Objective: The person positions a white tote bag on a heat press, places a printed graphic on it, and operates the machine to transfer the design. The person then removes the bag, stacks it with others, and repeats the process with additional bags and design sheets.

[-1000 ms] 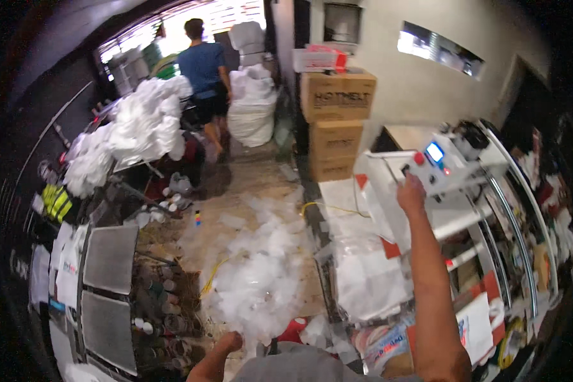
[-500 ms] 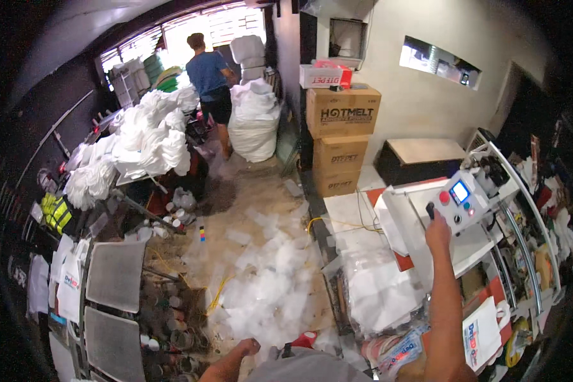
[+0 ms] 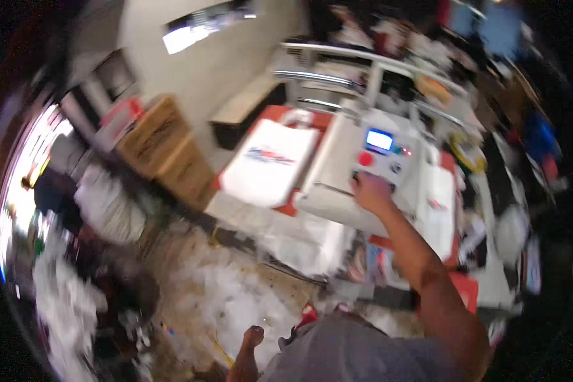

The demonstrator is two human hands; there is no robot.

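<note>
My right hand (image 3: 374,193) is closed around the dark handle (image 3: 356,178) at the front of a heat press head (image 3: 344,191). Beside that hand, the white control box (image 3: 388,149) carries a lit blue screen and a red button. Left of the head, a white bag (image 3: 270,159) with a blurred blue and red print lies uncovered on a red pad (image 3: 224,173). To the head's right, another white bag (image 3: 438,204) rests on a second red pad, partly hidden. Low beside my body, my left hand (image 3: 253,337) is curled closed, with nothing visible in it.
Stacked cardboard boxes (image 3: 165,140) stand left of the press. White scraps (image 3: 229,293) cover the floor by my feet. Heaped white cloth (image 3: 63,299) and a person (image 3: 54,194) are at far left. A metal rail (image 3: 375,57) runs behind the press, with clutter beyond.
My view has turned right. The press head has swung rightward with my right hand on its handle, uncovering the bag on the left pad. My left hand stays curled low.
</note>
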